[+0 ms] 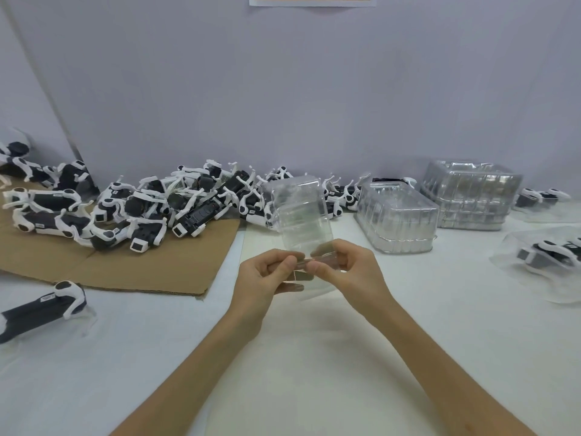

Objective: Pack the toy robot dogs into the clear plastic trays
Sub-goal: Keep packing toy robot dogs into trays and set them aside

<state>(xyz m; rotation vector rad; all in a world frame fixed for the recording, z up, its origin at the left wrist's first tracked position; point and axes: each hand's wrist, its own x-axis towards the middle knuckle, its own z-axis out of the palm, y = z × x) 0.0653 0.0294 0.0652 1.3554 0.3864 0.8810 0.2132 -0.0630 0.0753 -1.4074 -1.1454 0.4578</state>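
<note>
A clear plastic tray (pixel 298 209) stands tilted upright above the table's middle. My left hand (pixel 267 278) and my right hand (pixel 349 269) both pinch its near lower edge, fingertips almost meeting. A pile of black-and-white toy robot dogs (pixel 163 206) lies behind it to the left, partly on a sheet of brown cardboard (pixel 151 269). One toy dog (pixel 41 306) lies alone at the near left. At the right edge another dog sits in a clear tray (pixel 547 253).
Two stacks of empty clear trays stand at the back right, a nearer one (pixel 397 218) and a taller one (pixel 471 193). More dogs lie at the far left (pixel 37 171) and far right (pixel 540 196). A white cloth (pixel 314 357) covers the table; a grey wall stands behind.
</note>
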